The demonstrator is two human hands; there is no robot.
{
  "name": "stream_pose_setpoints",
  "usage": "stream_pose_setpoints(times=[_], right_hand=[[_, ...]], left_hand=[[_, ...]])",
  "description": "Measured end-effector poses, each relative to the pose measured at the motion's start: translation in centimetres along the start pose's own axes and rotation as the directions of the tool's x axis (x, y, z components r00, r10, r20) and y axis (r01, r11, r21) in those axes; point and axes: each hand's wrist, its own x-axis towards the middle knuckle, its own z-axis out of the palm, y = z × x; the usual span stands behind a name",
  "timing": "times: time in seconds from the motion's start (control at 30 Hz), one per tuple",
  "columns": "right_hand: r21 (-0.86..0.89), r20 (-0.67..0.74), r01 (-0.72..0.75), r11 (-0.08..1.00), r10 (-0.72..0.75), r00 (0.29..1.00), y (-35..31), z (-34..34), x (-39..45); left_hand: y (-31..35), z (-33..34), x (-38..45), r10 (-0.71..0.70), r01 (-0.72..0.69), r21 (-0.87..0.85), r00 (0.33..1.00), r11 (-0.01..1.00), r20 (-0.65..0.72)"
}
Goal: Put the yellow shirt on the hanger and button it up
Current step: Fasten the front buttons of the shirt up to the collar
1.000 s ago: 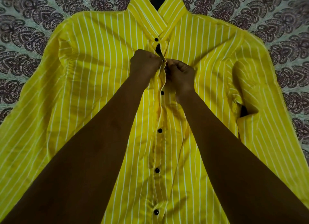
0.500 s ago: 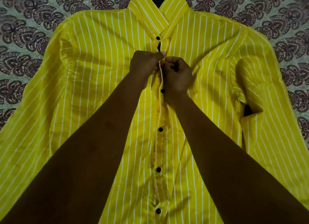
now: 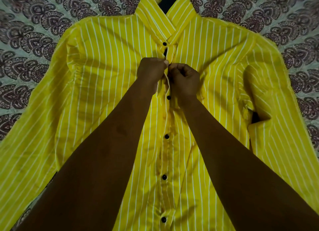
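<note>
Both hands [image 3: 168,75] pinch yellow shirt [image 3: 107,86] placket below collar.

— What lay on the patterned bedspread [image 3: 34,41]?
— A yellow striped shirt [image 3: 112,92], front up, sleeves spread, a dark hanger [image 3: 166,1] showing inside the collar.
— And the hands?
— The left hand [image 3: 151,73] and right hand [image 3: 185,80] met at the placket just below the collar button [image 3: 164,44], both pinching the fabric edges around a small black button [image 3: 169,65]. Four lower buttons looked fastened.
</note>
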Motion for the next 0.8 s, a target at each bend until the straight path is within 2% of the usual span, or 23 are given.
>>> stream_pose_setpoints(times=[0.1,0.2,0.33,0.5,0.57,0.67,0.8], right_hand=[[0.022,0.06,-0.125,0.992,0.124,0.99,-0.8,-0.5,0.7],[0.061,0.164,-0.188,0.98,0.176,0.971,-1.7,-1.0,1.1],[0.042,0.198,-0.167,0.985,0.156,0.968,-1.7,-1.2,0.8],[-0.045,0.25,-0.17,0.984,0.176,0.952,-2.8,-1.6,1.1],[-0.081,0.228,-0.128,0.988,0.144,0.963,-3.3,-1.7,1.3],[-0.178,0.135,0.025,0.984,-0.001,0.991,-3.8,-1.5,2.2],[-0.292,0.047,0.185,0.938,-0.179,0.983,-4.7,-0.2,4.0]], left_hand=[[-1.4,-0.7,-0.1,0.156,-0.158,0.073,0.987,0.985,0.026],[-1.9,-0.5,-0.2,0.298,-0.284,0.198,0.954,0.938,-0.04],[-1.8,-0.5,-0.1,0.37,-0.322,0.264,0.915,0.909,-0.158],[-0.9,-1.5,0.0,0.417,-0.345,0.383,0.901,0.857,-0.121],[-0.4,-2.0,0.2,0.444,-0.377,0.342,0.885,0.861,-0.142],[0.5,-2.4,0.4,0.484,-0.435,0.265,0.859,0.861,-0.164],[2.5,-2.3,1.4,0.552,-0.505,0.275,0.824,0.818,-0.129]])
